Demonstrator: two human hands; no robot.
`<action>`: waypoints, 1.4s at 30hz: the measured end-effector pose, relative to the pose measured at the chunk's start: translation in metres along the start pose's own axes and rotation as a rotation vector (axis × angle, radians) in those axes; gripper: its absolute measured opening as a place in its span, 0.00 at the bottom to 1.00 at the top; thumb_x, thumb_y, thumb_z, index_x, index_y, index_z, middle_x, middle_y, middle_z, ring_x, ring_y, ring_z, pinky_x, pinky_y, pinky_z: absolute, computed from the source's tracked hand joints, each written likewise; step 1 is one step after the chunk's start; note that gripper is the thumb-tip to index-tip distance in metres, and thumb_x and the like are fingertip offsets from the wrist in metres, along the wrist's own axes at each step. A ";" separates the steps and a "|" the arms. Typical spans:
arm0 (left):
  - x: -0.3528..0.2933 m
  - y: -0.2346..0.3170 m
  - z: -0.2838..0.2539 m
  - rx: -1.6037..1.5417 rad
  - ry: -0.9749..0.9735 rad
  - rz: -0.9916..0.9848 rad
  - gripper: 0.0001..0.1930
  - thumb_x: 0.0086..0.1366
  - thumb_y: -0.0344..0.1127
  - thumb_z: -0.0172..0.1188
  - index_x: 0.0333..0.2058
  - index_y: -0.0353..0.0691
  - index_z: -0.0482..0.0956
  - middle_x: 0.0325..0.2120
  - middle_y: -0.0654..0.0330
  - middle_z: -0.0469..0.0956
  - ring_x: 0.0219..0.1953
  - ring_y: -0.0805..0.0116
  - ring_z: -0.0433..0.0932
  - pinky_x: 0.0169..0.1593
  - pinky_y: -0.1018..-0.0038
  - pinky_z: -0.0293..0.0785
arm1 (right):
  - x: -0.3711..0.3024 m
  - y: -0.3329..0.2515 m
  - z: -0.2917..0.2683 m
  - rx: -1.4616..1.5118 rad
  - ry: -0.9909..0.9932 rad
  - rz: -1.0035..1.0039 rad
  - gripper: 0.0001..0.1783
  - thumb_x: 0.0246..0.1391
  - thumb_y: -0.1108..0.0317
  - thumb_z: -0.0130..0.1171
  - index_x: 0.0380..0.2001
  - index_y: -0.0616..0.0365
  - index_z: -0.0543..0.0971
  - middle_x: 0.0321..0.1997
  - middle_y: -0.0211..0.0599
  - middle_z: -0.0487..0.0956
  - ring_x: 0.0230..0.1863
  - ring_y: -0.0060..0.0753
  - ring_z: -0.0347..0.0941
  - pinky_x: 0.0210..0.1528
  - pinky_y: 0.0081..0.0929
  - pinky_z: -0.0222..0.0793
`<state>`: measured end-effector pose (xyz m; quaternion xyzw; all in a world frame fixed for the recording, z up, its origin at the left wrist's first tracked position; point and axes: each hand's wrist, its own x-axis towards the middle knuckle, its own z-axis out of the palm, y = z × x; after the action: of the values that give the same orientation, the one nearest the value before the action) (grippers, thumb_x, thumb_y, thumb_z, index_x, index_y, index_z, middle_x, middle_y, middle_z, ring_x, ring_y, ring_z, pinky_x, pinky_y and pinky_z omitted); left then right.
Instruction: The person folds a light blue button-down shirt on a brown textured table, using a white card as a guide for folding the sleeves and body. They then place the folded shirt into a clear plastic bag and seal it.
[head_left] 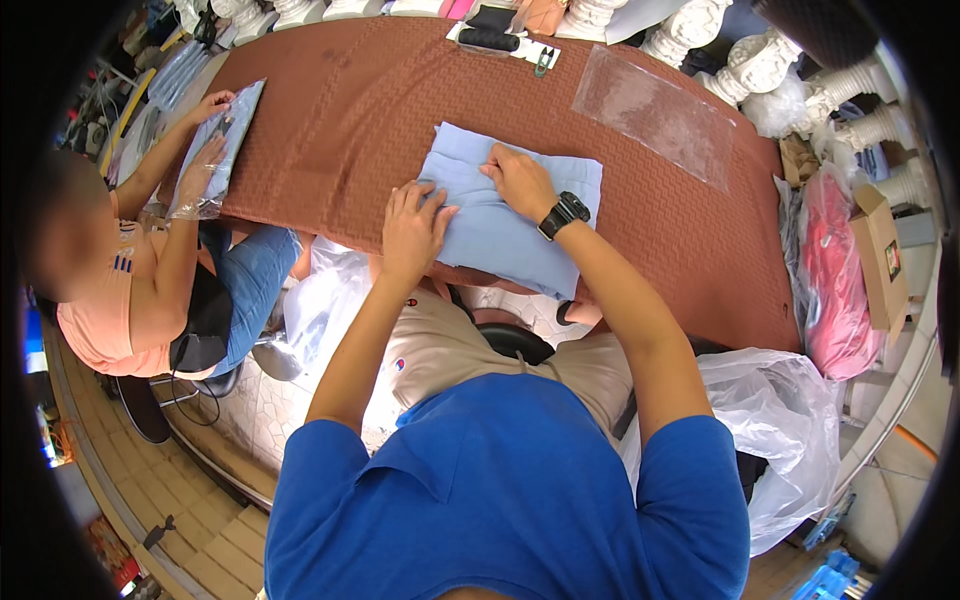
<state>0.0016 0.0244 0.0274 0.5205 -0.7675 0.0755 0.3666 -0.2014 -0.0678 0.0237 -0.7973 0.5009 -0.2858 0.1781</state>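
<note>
A folded light blue cloth (500, 236), which looks like a garment, lies on the brown-covered table (340, 130) in front of me. My left hand (415, 228) rests along its left edge, fingers stretched out and apart. Farther in, toward the cloth's upper middle, my right hand (522, 182) presses down with its fingers curled in against the fabric. The fingertips are partly hidden, but they seem to pinch the cloth. Some wrinkles run across its surface. A black watch (564, 215) sits on my right wrist.
At the left, a co-worker (150, 270) handles a bagged light blue garment (225, 140). A clear plastic sleeve (655, 110) lies at the table's far right. Black thread (488, 38) and small snips (544, 62) are at the back. Plastic bags (775, 420) and an open carton (878, 260) stand right.
</note>
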 end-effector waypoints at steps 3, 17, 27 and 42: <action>0.015 0.017 0.007 -0.153 0.012 -0.136 0.09 0.64 0.31 0.63 0.41 0.35 0.80 0.46 0.53 0.76 0.52 0.50 0.73 0.55 0.59 0.70 | -0.002 -0.003 0.006 -0.013 0.056 -0.039 0.12 0.62 0.61 0.57 0.33 0.58 0.71 0.30 0.47 0.81 0.35 0.56 0.78 0.33 0.50 0.70; 0.039 -0.010 0.036 -0.036 0.183 -0.490 0.17 0.61 0.44 0.68 0.32 0.33 0.77 0.34 0.47 0.76 0.43 0.49 0.75 0.48 0.55 0.69 | -0.003 -0.010 0.009 0.055 0.069 0.004 0.10 0.61 0.63 0.57 0.36 0.57 0.71 0.38 0.47 0.79 0.38 0.56 0.77 0.37 0.49 0.71; 0.052 -0.038 0.049 -0.475 0.027 -0.486 0.11 0.62 0.34 0.66 0.40 0.35 0.81 0.39 0.52 0.81 0.40 0.54 0.79 0.45 0.65 0.75 | -0.011 -0.014 0.010 0.078 0.111 0.054 0.10 0.63 0.62 0.56 0.36 0.56 0.71 0.36 0.47 0.79 0.38 0.56 0.76 0.38 0.48 0.70; 0.012 0.008 0.019 -0.445 -0.107 -0.085 0.15 0.61 0.24 0.61 0.47 0.38 0.79 0.47 0.54 0.77 0.53 0.52 0.73 0.58 0.60 0.67 | 0.026 0.031 -0.011 0.409 -0.291 0.167 0.14 0.53 0.69 0.68 0.38 0.61 0.75 0.33 0.41 0.83 0.36 0.37 0.80 0.41 0.34 0.73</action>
<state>-0.0167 0.0094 0.0232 0.4619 -0.7610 -0.1387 0.4339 -0.2206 -0.1045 0.0217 -0.7334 0.4661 -0.2478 0.4284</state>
